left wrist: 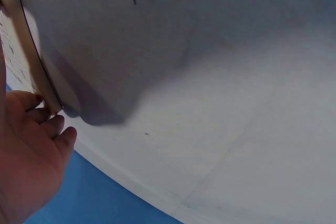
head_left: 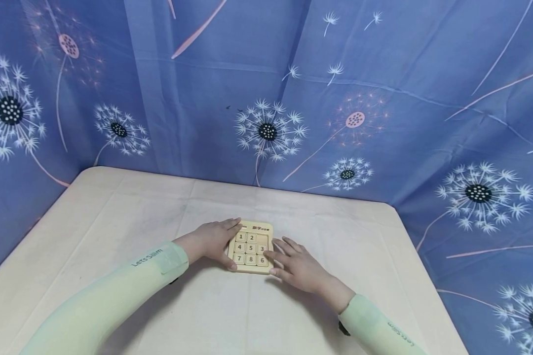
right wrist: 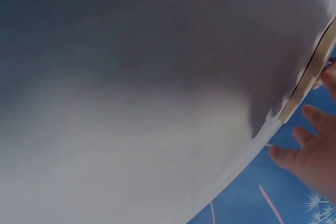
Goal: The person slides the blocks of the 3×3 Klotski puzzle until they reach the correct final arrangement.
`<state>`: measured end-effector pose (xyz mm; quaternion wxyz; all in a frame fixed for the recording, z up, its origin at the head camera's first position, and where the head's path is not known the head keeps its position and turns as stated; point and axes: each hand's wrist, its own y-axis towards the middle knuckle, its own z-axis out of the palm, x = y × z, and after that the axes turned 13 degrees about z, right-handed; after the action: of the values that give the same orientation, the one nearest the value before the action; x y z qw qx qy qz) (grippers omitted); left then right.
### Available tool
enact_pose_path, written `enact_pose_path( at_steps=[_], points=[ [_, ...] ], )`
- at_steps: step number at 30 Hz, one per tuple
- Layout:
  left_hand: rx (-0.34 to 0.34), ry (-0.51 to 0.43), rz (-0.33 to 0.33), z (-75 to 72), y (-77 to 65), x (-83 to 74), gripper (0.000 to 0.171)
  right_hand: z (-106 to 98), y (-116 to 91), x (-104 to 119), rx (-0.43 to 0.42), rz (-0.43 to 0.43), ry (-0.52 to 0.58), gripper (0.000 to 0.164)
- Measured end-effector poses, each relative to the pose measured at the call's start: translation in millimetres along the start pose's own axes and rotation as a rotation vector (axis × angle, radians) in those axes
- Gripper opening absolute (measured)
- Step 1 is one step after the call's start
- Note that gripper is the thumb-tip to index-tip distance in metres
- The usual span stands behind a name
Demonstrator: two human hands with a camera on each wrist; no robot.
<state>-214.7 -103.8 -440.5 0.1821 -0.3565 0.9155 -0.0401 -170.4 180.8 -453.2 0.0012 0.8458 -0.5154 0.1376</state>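
A wooden number slide puzzle (head_left: 250,269) lies on the table, its numbered tiles in three rows with a gap at the top right. The top row reads 1, 2; the middle 4, 5, 3; the bottom 7, 8, 6. My left hand (head_left: 213,240) grips the puzzle's left side, thumb at the lower corner and fingers at the upper one. With its index finger, my right hand (head_left: 303,268) touches the 3 tile (head_left: 262,249), while its thumb rests by the lower right corner. Both wrist views show only the puzzle's edge (left wrist: 32,51) beside the fingers.
A pale cloth covers the table (head_left: 182,305), which has rounded far corners. Behind and on both sides hangs a blue curtain (head_left: 204,113) printed with dandelions.
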Motion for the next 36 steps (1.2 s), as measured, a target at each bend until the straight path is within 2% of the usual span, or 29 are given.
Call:
enact_pose_path(
  at_steps=[11,36],
  points=[
    [0.019,-0.003,-0.010,-0.2,0.9,0.4,0.119,2.6,-0.8,0.3,0.014,0.015,0.014,0.052],
    [0.012,0.002,-0.016,2.2,2.5,2.1,0.120,2.1,2.7,1.7,0.008,0.020,0.010,0.054]
  ],
)
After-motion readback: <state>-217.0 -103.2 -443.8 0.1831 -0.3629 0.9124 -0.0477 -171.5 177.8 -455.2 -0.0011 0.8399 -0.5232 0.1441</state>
